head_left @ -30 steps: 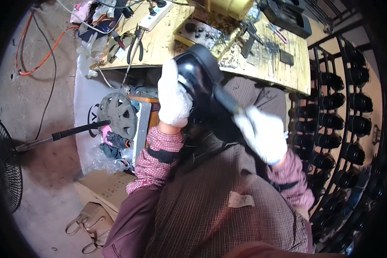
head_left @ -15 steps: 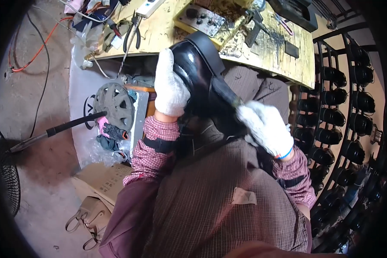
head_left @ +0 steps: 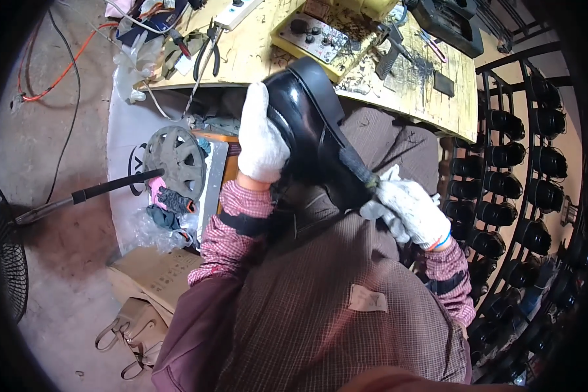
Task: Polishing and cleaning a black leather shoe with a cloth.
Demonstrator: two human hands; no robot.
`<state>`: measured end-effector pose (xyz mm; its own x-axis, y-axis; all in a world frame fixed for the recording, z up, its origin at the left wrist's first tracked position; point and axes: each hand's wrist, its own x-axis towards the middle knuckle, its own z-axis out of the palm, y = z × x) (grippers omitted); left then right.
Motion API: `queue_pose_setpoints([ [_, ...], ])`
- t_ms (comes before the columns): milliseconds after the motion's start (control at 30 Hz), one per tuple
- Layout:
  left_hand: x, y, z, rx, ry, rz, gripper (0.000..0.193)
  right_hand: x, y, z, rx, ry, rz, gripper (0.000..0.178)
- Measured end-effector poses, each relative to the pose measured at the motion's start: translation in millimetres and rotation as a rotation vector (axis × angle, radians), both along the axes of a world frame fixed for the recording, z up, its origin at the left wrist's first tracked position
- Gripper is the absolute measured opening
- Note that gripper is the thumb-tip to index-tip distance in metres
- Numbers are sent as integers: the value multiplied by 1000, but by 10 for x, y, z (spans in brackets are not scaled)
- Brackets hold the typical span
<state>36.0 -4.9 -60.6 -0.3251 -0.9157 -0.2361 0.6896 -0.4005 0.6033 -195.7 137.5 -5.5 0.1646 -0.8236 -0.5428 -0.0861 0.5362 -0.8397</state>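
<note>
A glossy black leather shoe [head_left: 300, 117] is held over my lap, its chunky heel up toward the bench and its sole turned to the right. My left hand [head_left: 261, 140], in a white knit glove, is closed round the shoe's left side. In a matching glove, my right hand [head_left: 411, 206] is beside the toe end, fingers bent round the end of a flat dark grey strip-like tool [head_left: 355, 164]. That tool lies against the sole's edge; a greenish band shows where it meets the glove. Its exact kind is unclear.
Ahead stands a wooden bench [head_left: 418, 108] with a yellow machine [head_left: 320, 39], pliers [head_left: 208, 52] and dark scraps. Racks of black shoes [head_left: 503, 183] line the right. A fan [head_left: 6, 255], a cardboard box [head_left: 157, 274] and a bag [head_left: 134, 326] are at the left.
My right hand has moved slightly down and right, drawing the strip-like tool along the sole toward the toe. The shoe and left hand sit slightly lower in view.
</note>
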Motion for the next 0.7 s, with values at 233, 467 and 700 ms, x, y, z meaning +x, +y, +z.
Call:
queue_pose_setpoints([
  [233,-6,-8,13,-60,217,-68,46,2,9,22,195,-136,-95,44],
  [467,-14,-13,-10,-32,132,-90,46,28,-95,94,249,-129,-97,49],
  [700,-17,-105,22,-57,-180,55,53,-210,136,42,93,-6,-3,49],
])
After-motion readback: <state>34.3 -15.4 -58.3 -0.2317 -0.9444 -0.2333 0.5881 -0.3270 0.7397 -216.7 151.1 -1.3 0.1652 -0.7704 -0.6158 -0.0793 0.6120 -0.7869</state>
